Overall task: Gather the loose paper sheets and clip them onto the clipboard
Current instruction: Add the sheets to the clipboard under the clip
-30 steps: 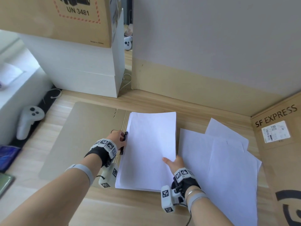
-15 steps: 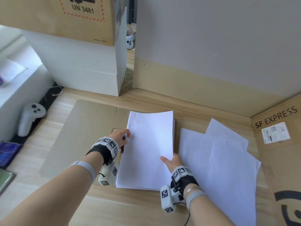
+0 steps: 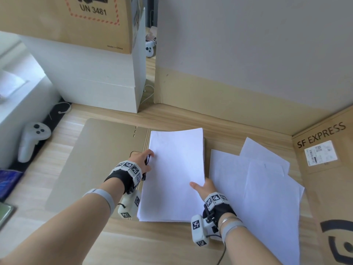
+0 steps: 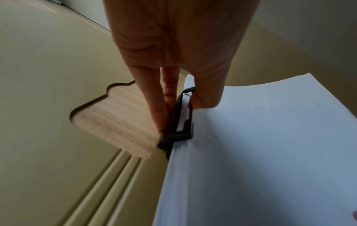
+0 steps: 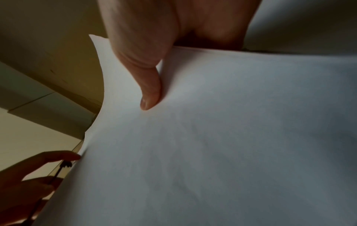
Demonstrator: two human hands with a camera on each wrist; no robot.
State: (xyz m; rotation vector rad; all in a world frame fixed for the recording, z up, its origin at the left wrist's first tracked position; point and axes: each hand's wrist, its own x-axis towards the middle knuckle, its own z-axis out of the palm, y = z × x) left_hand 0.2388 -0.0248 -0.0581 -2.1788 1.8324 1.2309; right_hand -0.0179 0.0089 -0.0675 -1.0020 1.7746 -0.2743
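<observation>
Head view first: we see the stack of sheets (image 3: 174,175) lying mid-tabletop on the opened folder board (image 3: 95,159); left hand (image 3: 140,161) pinches the black clip (image 3: 146,163) at the stack's left edge; right hand (image 3: 203,187) grasps its right edge, thumb on top; loose sheets (image 3: 257,192) fan toward the right edge. Left wrist: fingers (image 4: 154,99) and thumb squeeze the clip (image 4: 181,122) against the paper's edge. Right wrist: thumb (image 5: 148,85) flat on the top sheet (image 5: 231,137), fingers hidden beneath.
</observation>
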